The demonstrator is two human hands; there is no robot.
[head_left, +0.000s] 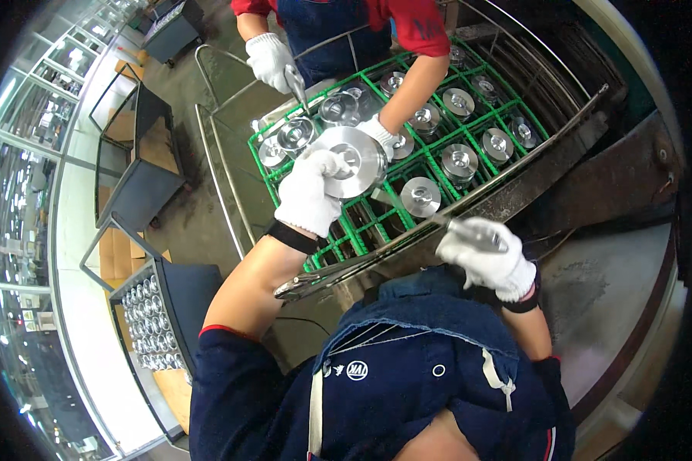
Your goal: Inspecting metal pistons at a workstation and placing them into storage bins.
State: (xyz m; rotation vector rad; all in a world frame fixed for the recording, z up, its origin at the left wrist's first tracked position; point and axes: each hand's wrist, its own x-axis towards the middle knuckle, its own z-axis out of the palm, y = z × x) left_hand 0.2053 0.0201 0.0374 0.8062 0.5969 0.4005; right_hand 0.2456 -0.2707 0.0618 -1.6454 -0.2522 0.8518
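In my gloved left hand [309, 194], a shiny round metal part [367, 156] with a flat flange and a raised centre is raised over the green rack [351, 244]; my fingers close on its flange. Lower right, near the rack's front rail, my gloved right hand [490, 265] wraps round a silver metal tool [475, 230] that looks like an air blow gun. Its thin tip points up and left toward the rack. Several similar metal parts stand in the rack's square cells, including one [420, 197] near the front edge.
Across the rack, a co-worker's gloved hand [270, 63] holds a similar metal tool [295, 83]; the other gloved hand [380, 136] reaches in beside my part. A metal rail [231, 192] borders the rack. Carts [158, 165] stand left, one loaded with metal parts [149, 323].
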